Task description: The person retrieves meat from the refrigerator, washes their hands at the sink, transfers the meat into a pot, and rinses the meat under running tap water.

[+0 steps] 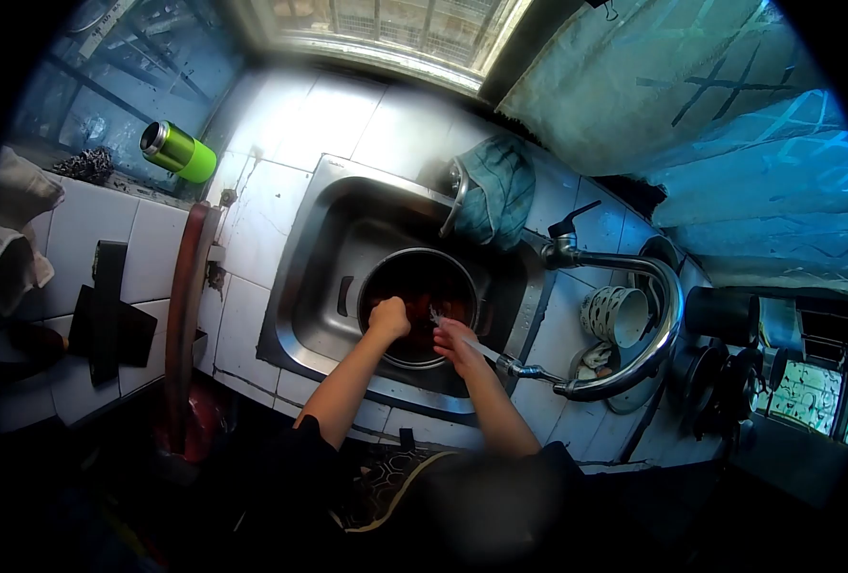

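A round metal pot sits in the steel sink, with dark reddish contents that I cannot make out. My left hand is closed in a fist at the pot's left side; whatever it grips is hidden. Over the pot's right side is my right hand, its fingers loosely bent and apart, with nothing visible held. A stream of water from the chrome tap runs past the right hand and splashes inside the pot.
A teal cloth hangs over the sink's back corner near a metal handle. Patterned bowls stand right of the sink, inside the tap's curve. A green bottle is at the back left. White tiles surround the sink.
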A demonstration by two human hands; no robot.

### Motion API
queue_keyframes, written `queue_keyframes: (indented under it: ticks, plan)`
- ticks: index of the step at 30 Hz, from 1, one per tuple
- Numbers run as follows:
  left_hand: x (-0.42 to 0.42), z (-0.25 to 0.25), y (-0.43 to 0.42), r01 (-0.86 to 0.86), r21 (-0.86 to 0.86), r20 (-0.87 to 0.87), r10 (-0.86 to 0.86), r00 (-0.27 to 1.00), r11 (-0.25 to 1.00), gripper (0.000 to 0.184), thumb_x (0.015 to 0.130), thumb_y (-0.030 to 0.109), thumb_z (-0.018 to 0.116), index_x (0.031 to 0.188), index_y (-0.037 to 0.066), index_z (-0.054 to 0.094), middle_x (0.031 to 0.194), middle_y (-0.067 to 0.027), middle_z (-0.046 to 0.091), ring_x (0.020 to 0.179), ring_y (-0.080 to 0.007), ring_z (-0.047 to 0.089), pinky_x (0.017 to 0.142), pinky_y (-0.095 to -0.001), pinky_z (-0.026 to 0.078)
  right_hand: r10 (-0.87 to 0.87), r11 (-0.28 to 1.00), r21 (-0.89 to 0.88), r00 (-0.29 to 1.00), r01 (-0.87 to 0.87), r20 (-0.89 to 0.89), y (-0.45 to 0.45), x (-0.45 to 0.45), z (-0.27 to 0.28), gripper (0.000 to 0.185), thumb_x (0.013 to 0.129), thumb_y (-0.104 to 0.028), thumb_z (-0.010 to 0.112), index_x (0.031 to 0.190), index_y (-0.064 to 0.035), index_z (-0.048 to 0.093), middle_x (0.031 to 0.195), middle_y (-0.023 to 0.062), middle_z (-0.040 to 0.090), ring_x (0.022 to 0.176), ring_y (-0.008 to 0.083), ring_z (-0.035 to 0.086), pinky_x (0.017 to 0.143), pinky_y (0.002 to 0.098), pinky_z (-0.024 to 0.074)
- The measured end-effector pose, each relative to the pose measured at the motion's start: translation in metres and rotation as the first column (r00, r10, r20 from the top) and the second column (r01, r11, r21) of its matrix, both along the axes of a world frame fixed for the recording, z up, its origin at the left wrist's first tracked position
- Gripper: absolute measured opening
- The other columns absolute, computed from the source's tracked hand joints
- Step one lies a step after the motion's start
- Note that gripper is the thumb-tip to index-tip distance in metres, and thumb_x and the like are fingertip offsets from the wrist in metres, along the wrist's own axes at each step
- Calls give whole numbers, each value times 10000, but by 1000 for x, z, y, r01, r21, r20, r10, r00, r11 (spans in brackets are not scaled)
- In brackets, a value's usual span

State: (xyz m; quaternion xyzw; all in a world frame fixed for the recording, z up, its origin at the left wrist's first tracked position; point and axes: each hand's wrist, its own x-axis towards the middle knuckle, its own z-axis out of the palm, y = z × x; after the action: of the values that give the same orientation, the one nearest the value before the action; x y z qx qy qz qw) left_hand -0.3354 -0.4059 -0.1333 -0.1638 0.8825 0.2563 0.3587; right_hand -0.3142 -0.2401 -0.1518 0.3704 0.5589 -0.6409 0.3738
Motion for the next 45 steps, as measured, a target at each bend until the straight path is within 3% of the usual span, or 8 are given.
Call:
queue_keyframes:
  ticks: [5,7,12,19,29,31,35,45]
  plan:
    - [23,-14,32,-515,784,346,443,827,348,284,762,-19,549,1043,-20,511,857,-79,585,748,-156,583,591,-262,514,-26,995,64,836,72,-548,-22,-4,-19,250,834,-192,533,1057,-83,522,876,41,593,776,160,555,657,298,466]
    - [31,2,43,-569,800,445,445,777,193,265,787,-51,487,1047,0,493,864,-70,574,746,-159,585,604,-268,526,418,849,519,727,-99,-545,-8,-19,-24,220,859,-236,493,975,-62,560,766,38,599,663,147,550,621,277,448]
    - [41,14,58,-613,784,555,551,623,-96,252,800,-25,495,1045,32,510,942,-83,559,785,-165,579,631,-259,528,121,978,-103,895,-181,-429,10,-33,8,246,895,-211,409,975,-19,541,810,75,593,691,151,567,641,267,463]
    - [34,3,63,-688,651,735,494,465,-320,217,899,273,424,798,94,493,657,-15,499,479,-106,455,376,-199,357,425,905,219,798,-365,-427,-7,-25,67,253,895,-168,410,1117,-70,483,1045,79,550,911,151,528,721,238,450]
    - [13,-25,104,-662,697,689,514,511,-276,281,852,350,496,959,90,513,877,-82,563,819,-183,538,654,-301,438,-13,993,-111,903,-38,-430,9,-33,21,335,910,-195,360,1209,-62,431,1081,115,524,971,177,504,876,279,376]
    - [10,-26,107,-601,765,198,804,561,232,300,836,276,522,1035,59,462,940,-111,554,878,-221,534,753,-332,436,389,908,337,801,-250,-454,6,-29,39,358,900,-219,384,1213,-51,430,1111,123,518,999,185,500,885,284,370]
    - [11,-45,90,-472,376,-208,569,796,798,449,762,200,567,1127,43,358,1084,-214,472,940,-360,520,807,-400,421,280,955,199,894,-221,-349,6,-17,21,340,872,-245,450,1128,-31,514,1050,130,565,993,198,520,864,284,380]
    - [-40,-72,50,154,-17,-476,-143,868,988,541,660,199,675,1116,20,445,1094,-171,443,1078,-301,384,940,-375,297,352,922,230,922,-312,-159,17,7,12,259,847,-248,506,1026,-69,562,766,11,530,669,86,473,612,228,388]
